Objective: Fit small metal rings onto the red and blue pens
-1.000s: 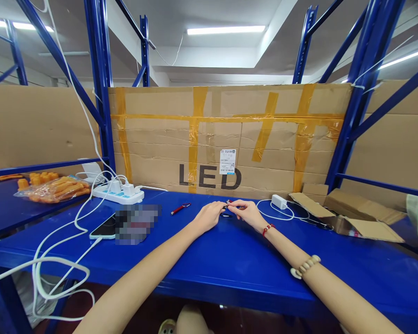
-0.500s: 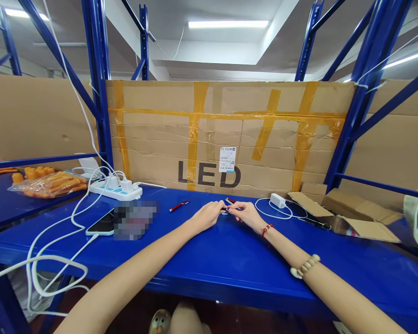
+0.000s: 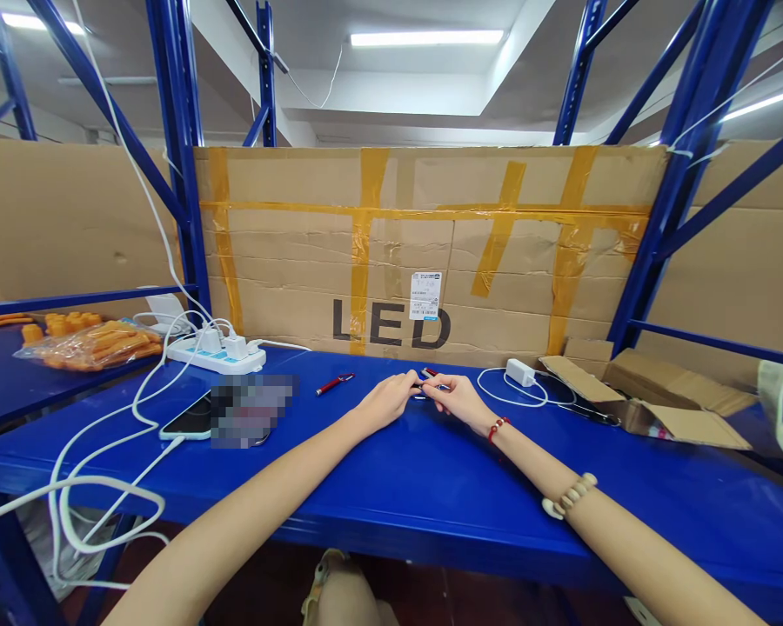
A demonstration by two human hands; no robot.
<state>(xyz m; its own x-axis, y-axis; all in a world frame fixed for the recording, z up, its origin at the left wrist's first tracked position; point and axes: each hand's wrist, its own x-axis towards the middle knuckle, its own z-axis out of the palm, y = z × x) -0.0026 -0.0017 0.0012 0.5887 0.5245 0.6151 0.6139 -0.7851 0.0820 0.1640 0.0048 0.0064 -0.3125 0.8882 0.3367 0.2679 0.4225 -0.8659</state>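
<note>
My left hand (image 3: pixel 389 400) and my right hand (image 3: pixel 455 400) meet near the middle of the blue table top (image 3: pixel 391 496). Both have their fingers closed, with the fingertips together. A small dark piece shows between them, too small to name and mostly covered by the fingers. Just behind the fingertips lies a red pen-like thing (image 3: pixel 429 373), partly hidden. Beneath them a thin silvery piece (image 3: pixel 420 397) shows on the table. To the left of my left hand a red pen (image 3: pixel 335 384) with a silvery end lies by itself.
Left are a power strip (image 3: pixel 225 357) with plugs, a phone (image 3: pixel 189 421), a blurred patch, looping white cables (image 3: pixel 71 478) and a bag of orange pieces (image 3: pixel 95 342). Right are a white charger (image 3: pixel 520 373) with its cable and an opened carton (image 3: pixel 679 400). A cardboard panel (image 3: pixel 287 261) stands behind.
My hands stay together in the same place, with only slight finger movement. The view has shifted a little, and below the table my foot and leg appear in a different position.
</note>
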